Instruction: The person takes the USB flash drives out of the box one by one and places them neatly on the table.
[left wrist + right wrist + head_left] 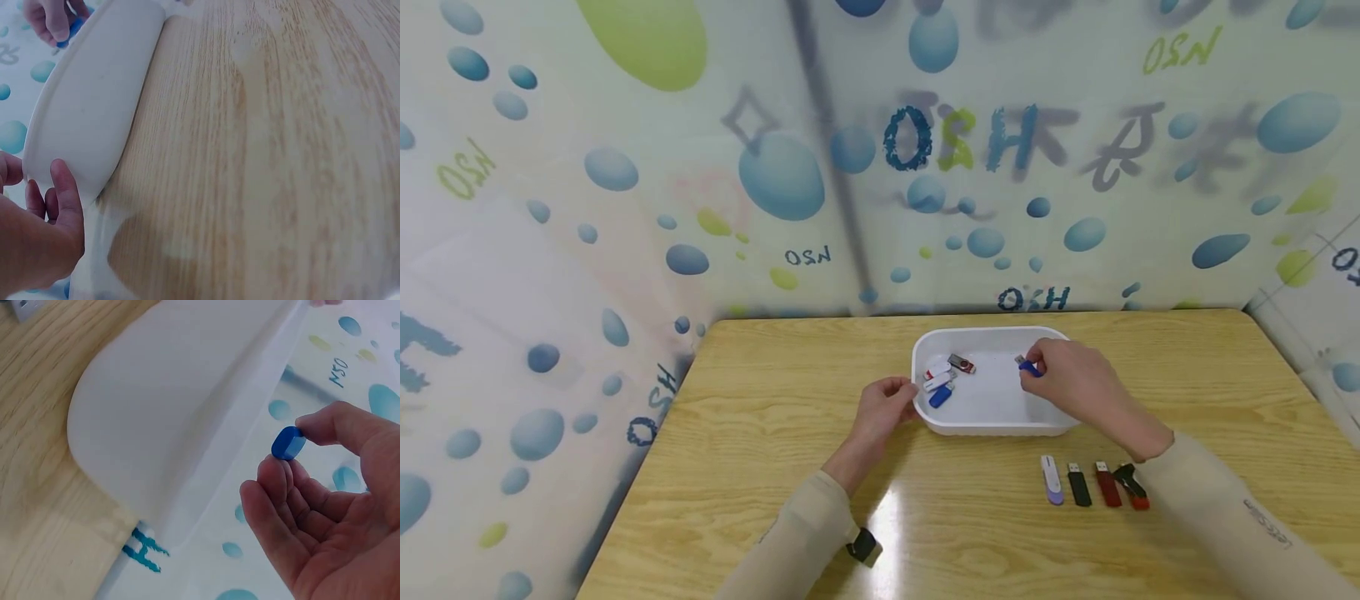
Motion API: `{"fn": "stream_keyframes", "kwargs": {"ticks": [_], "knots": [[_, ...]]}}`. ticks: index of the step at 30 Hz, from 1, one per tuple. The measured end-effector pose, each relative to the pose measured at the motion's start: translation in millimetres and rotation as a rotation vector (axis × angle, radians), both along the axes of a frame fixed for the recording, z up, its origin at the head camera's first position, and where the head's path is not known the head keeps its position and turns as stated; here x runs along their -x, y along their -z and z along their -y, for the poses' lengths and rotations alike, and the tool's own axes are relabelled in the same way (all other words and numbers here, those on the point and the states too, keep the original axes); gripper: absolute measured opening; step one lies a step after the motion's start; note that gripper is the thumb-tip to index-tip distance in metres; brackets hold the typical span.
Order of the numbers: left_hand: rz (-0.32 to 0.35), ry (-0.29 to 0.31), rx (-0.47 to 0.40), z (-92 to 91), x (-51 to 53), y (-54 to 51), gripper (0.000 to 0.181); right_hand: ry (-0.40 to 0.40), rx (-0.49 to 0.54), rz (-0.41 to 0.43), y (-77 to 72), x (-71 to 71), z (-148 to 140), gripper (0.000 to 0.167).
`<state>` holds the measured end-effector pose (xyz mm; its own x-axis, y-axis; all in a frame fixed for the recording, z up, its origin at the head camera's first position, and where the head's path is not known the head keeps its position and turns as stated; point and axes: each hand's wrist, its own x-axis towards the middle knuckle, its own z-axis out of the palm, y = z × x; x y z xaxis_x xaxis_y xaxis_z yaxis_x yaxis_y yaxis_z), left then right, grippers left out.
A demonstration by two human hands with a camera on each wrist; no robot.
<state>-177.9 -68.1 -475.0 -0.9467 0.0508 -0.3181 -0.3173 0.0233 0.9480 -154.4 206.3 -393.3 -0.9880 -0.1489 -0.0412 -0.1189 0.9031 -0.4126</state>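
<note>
A white plastic tray (1000,429) stands on the wooden table near its back edge. My left hand (883,408) pinches the tray's left rim, thumb against the outer wall in the left wrist view. Over the tray's right part, my right hand (1067,379) holds a blue USB flash drive (1028,367) between thumb and fingers, its metal plug pointing left. The blue end (289,444) also shows in the right wrist view. At the tray's left end lie several flash drives: a blue one (940,396), a white one (937,382), a red-and-white one (936,371) and a silver-and-dark-red one (962,363).
In front of the tray, to the right, several flash drives stand in a row: white-and-purple (1052,480), black (1078,485), dark red (1107,484) and black-and-red (1131,487). The right forearm passes close beside them. A patterned wall sheet (880,233) rises behind the table (760,450).
</note>
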Motion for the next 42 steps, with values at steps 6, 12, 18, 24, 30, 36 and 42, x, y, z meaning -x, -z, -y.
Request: {"fn": "stream_keyframes", "kwargs": {"ticks": [6,12,18,24,30,36,42], "knots": [[0.012,0.007,0.013,1.0,1.5,-0.1,0.027,0.004,0.019,-0.031,-9.2,-9.4,-14.4,0.021],[0.025,0.012,0.021,1.1,1.3,-0.8,0.028,0.034,0.019,-0.032,-14.2,-19.7,-31.4,0.022],[0.038,0.012,0.024,0.5,0.8,-2.5,0.029,0.071,0.013,-0.033,-11.7,-28.5,-51.6,0.026],[0.026,0.018,0.018,0.8,-0.1,-3.1,0.032,0.116,0.007,-0.044,-8.5,-39.5,-71.2,0.03],[0.018,0.018,0.006,0.8,-0.7,-1.7,0.03,0.134,0.013,-0.036,-7.9,-51.1,-91.9,0.032],[0.016,0.026,0.007,1.5,-0.6,-0.6,0.029,0.169,0.005,-0.023,-3.9,-62.6,-115.2,0.037],[0.007,0.025,-0.001,1.3,-0.5,-0.5,0.028,0.234,-0.02,-0.006,2.7,-72.8,-132.8,0.042]]}}
